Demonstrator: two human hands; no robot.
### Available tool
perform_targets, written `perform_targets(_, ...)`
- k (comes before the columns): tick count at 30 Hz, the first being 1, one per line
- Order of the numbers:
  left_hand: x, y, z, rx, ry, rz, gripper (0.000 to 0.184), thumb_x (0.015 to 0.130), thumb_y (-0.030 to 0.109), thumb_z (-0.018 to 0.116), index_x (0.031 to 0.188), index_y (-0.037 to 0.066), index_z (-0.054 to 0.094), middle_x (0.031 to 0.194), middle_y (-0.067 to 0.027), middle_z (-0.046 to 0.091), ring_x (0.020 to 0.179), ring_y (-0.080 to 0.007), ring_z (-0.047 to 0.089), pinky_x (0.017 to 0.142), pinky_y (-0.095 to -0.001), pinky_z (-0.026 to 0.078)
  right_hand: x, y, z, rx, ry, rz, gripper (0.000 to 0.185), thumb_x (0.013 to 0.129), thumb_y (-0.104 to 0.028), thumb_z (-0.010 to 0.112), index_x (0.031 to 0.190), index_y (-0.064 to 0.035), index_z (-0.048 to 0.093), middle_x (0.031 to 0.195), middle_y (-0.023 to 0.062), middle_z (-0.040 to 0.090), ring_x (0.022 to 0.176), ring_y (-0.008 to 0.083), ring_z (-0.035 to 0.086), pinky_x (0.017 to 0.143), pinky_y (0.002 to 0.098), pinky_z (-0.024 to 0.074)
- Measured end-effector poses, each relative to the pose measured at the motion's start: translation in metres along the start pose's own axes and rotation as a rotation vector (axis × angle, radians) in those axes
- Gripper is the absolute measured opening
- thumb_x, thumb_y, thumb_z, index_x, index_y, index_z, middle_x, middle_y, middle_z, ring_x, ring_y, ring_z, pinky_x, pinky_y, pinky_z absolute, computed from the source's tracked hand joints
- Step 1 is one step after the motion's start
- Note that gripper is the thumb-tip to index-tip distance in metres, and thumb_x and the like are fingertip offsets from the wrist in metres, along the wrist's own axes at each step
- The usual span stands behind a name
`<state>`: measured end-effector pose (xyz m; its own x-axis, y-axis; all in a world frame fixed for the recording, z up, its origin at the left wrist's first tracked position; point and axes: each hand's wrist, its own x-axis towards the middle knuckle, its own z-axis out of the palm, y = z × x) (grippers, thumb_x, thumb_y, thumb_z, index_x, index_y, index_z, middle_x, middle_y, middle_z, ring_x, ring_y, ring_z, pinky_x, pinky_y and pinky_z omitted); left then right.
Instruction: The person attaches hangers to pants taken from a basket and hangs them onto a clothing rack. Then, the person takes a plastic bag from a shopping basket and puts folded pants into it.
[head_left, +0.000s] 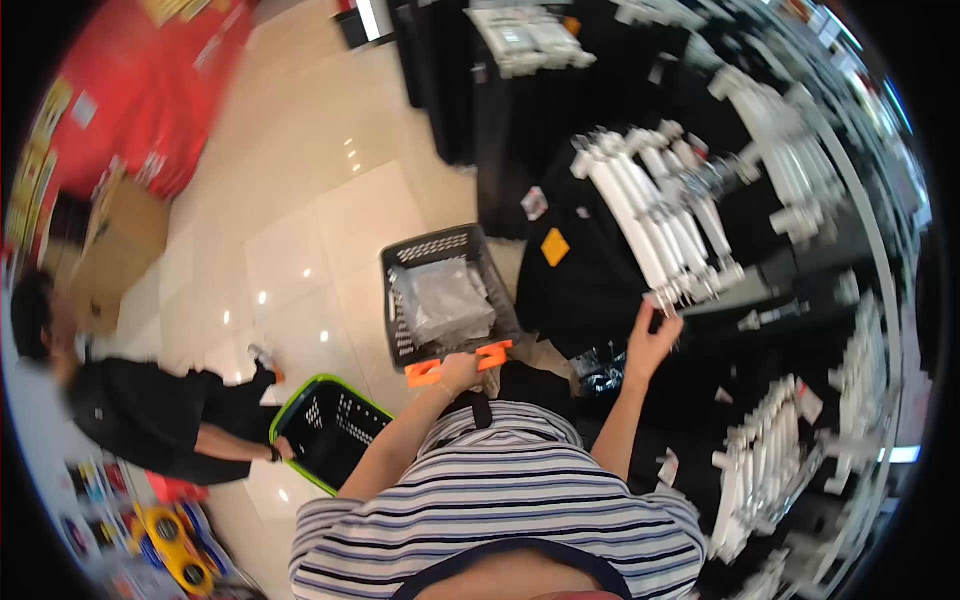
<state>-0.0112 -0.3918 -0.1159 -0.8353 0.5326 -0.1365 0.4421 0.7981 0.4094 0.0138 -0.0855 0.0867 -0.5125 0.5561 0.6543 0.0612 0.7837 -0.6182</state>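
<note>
My left hand [460, 372] is closed around the orange handle [425, 373] of a black shopping basket [395, 342]. A clear plastic-wrapped bundle [445, 300] lies inside the basket. On the other side, my right hand [653, 340] is raised to a row of white hangers [630, 215], its thumb and fingertips at the near end of one. Dark garments [580, 290] hang below these hangers, with an orange-yellow tag [555, 247] among them. My fingertips partly hide the hanger end.
More white hangers [755, 475] line the racks at right, along a curved metal rail [862, 215]. At left, a person in black [140, 420] holds a green-rimmed basket [322, 385] close to mine. Cardboard boxes [125, 240] and red fabric [150, 110] stand beyond the tiled floor [290, 220].
</note>
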Motion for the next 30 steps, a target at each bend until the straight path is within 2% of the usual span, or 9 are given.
perform_targets(9,-0.001,-0.049,-0.010,0.010,-0.011,0.015,0.022,0.068,0.028,0.062,0.071,0.006,0.064,0.065,-0.0168,0.061,0.061,-0.0347,0.061,0.057,-0.0448,0.049,-0.015,-0.020,0.046,0.140,-0.169,0.224,0.024,0.089,-0.014,0.049,0.109,0.0000,0.047,0.092,0.0244,0.053,0.086,0.0430,0.052,0.075,0.0443,0.0430)
perform_targets(11,0.037,-0.043,-0.018,0.077,-0.062,0.120,0.025,0.071,0.030,0.061,0.073,0.006,0.065,0.064,-0.0178,0.061,0.062,-0.0366,0.061,0.058,-0.0461,0.049,-0.002,-0.037,0.028,0.104,-0.022,0.534,0.029,0.087,-0.012,0.048,0.112,0.0025,0.043,0.101,0.0295,0.052,0.094,0.0445,0.052,0.078,0.0441,0.0443)
perform_targets(13,0.042,-0.055,-0.028,0.116,-0.043,0.130,0.027,0.072,0.032,0.061,0.070,0.005,0.064,0.063,-0.0183,0.061,0.061,-0.0374,0.061,0.058,-0.0471,0.049,-0.031,-0.016,0.078,-0.002,0.301,0.393,0.041,0.084,-0.007,0.047,0.120,0.0078,0.034,0.110,0.0315,0.047,0.095,0.0434,0.053,0.080,0.0440,0.0447)
perform_targets(16,0.032,-0.076,-0.034,0.191,-0.124,0.229,0.029,0.072,0.034,0.063,0.067,0.005,0.063,0.062,-0.0193,0.060,0.061,-0.0384,0.061,0.057,-0.0478,0.049,-0.087,-0.043,0.103,-0.103,-0.080,0.747,0.041,0.079,-0.007,0.046,0.116,0.0084,0.037,0.096,0.0259,0.049,0.092,0.0428,0.052,0.077,0.0447,0.0454)
perform_targets(18,0.042,-0.069,-0.036,0.162,-0.085,0.340,0.029,0.071,0.034,0.064,0.065,0.005,0.062,0.060,-0.0194,0.060,0.060,-0.0386,0.061,0.056,-0.0476,0.049,-0.160,-0.008,0.163,-0.070,-0.182,0.351,0.030,0.076,-0.009,0.047,0.105,0.0013,0.047,0.091,0.0203,0.053,0.082,0.0361,0.057,0.061,0.0457,0.0470)
perform_targets(19,0.046,-0.067,-0.038,0.158,-0.077,0.382,0.029,0.071,0.033,0.064,0.064,0.005,0.062,0.060,-0.0194,0.060,0.060,-0.0386,0.061,0.056,-0.0476,0.049,-0.136,-0.052,0.114,0.135,-0.671,0.537,0.036,0.072,-0.009,0.049,0.107,-0.0015,0.049,0.094,0.0185,0.057,0.080,0.0323,0.058,0.062,0.0440,0.0467)
perform_targets(21,0.033,-0.071,-0.044,0.154,-0.049,0.380,0.029,0.071,0.033,0.064,0.064,0.005,0.062,0.060,-0.0193,0.060,0.060,-0.0385,0.061,0.056,-0.0475,0.049,-0.242,-0.004,0.227,0.260,-1.022,0.000,0.042,0.066,-0.016,0.060,0.107,-0.0043,0.056,0.096,0.0184,0.060,0.077,0.0319,0.059,0.070,0.0444,0.0452)
perform_targets(24,0.024,-0.066,-0.047,0.170,-0.080,0.503,0.029,0.070,0.033,0.064,0.064,0.005,0.062,0.060,-0.0193,0.060,0.060,-0.0385,0.061,0.056,-0.0474,0.049,-0.295,-0.012,0.234,0.163,-1.426,0.087,0.043,0.060,-0.019,0.065,0.099,-0.0031,0.059,0.097,0.0185,0.059,0.092,0.0343,0.054,0.080,0.0435,0.0428)
perform_targets(30,0.008,-0.074,-0.054,0.215,-0.161,0.612,0.029,0.070,0.033,0.064,0.063,0.005,0.062,0.059,-0.0191,0.059,0.060,-0.0383,0.061,0.055,-0.0472,0.049,-0.323,-0.057,0.199,0.037,-1.154,0.229,0.036,0.059,-0.020,0.065,0.092,-0.0054,0.061,0.094,0.0179,0.059,0.098,0.0357,0.052,0.084,0.0459,0.0409)
